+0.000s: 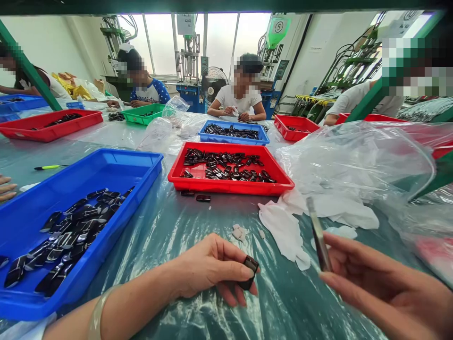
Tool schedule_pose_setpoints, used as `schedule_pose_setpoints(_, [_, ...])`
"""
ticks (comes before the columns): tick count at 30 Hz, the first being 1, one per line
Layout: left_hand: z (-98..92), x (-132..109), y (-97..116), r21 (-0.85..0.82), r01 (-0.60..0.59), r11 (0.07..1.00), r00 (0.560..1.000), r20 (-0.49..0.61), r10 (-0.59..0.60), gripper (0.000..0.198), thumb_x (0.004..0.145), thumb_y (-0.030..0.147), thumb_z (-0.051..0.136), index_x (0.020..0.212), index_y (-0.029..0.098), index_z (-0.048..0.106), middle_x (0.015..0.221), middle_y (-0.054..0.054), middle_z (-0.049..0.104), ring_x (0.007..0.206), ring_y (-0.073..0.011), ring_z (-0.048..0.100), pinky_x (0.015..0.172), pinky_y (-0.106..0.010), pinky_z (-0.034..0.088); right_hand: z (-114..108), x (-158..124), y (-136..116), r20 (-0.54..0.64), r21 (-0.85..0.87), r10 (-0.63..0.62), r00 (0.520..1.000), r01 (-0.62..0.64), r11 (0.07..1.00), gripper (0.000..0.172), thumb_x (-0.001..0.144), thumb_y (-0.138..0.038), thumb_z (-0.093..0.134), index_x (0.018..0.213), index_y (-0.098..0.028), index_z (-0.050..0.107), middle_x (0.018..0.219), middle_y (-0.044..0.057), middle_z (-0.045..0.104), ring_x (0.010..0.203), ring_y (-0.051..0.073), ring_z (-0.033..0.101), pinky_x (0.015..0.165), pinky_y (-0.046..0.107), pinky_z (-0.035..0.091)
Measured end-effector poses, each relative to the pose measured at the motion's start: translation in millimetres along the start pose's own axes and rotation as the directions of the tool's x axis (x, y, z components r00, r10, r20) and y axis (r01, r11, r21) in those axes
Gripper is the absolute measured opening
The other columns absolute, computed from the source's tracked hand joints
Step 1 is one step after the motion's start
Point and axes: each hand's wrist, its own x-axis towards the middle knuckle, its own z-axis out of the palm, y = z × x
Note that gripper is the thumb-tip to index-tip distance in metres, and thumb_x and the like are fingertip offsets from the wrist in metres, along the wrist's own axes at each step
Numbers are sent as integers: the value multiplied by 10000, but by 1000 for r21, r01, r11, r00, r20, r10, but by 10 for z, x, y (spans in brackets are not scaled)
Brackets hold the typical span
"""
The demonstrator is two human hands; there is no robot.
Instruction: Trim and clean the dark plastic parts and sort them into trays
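My left hand [208,267] pinches a small glossy black plastic piece [251,263] between thumb and fingers, above the plastic-covered table. In my right hand [385,283] is a slim tool [319,238] with a dark lower part and a pale, flat upper end, held upright between thumb and fingers. The tool is blurred, so its exact kind cannot be made out. It stands apart from the black piece. Beyond my hands, a red tray [231,188] holds many similar black pieces, and two more lie against its front edge. More pieces fill part of a large blue tray [141,189] at left.
A white cloth [283,231] and pale scraps [239,232] lie beyond my hands. Clear plastic sheeting [354,156] is heaped at right. A marker pen [51,167] lies beyond the blue tray. Co-workers sit across the table; another person's hand [6,189] shows at far left.
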Motion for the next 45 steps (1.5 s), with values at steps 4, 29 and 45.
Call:
schedule_pose_setpoints(4, [-18, -7, -19, 10, 0, 1000, 999, 47, -1, 264, 703, 288, 659, 887, 99, 669, 740, -69, 662, 540, -95, 607, 470, -155, 472, 169, 204, -269, 196, 326, 23, 980, -87, 941, 283, 558, -322, 769, 811, -226, 685, 639, -5, 667, 542, 106, 598, 495, 148, 497])
schedule_pose_setpoints(29, [-56, 21, -77, -6, 76, 997, 987, 140, -74, 229, 716, 296, 648, 844, 107, 669, 701, -43, 638, 535, -89, 598, 480, -155, 478, 464, -37, -273, 323, 410, 35, 946, -174, 895, 181, 683, -312, 687, 819, -227, 602, 695, 31, 719, 635, 192, 691, 612, 249, 581])
schedule_pose_setpoints(45, [-41, 51, -103, -35, 91, 995, 987, 138, -85, 246, 693, 334, 652, 741, 93, 672, 666, -47, 618, 482, -87, 571, 440, -164, 470, 580, -138, -224, 187, 337, -221, 957, 149, 930, 163, 734, -198, 635, 858, -290, 690, 770, 11, 701, 645, 148, 634, 588, 231, 546])
